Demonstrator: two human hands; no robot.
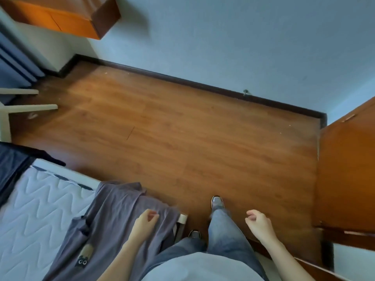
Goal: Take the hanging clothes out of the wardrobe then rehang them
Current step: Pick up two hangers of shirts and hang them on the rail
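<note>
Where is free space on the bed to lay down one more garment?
The quilted mattress is bare left of the grey T-shirt, below the dark navy cloth. The mattress corner is crowded: the T-shirt covers it and the left hand hovers there. The right hand is empty.

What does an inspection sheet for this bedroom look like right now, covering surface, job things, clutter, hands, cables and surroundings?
Surface: bare quilted mattress at lower left; wooden floor ahead.
Job's things: grey garment draped over the mattress corner; dark garment at its far end.
Clutter: small specks on the floor by the wall.
Hands: left hand over the grey garment, fingers loosely curled, empty; right hand in the air, empty.
Cables: nothing seen.
Surroundings: wooden door at right, pale wall, dark skirting board.
</note>
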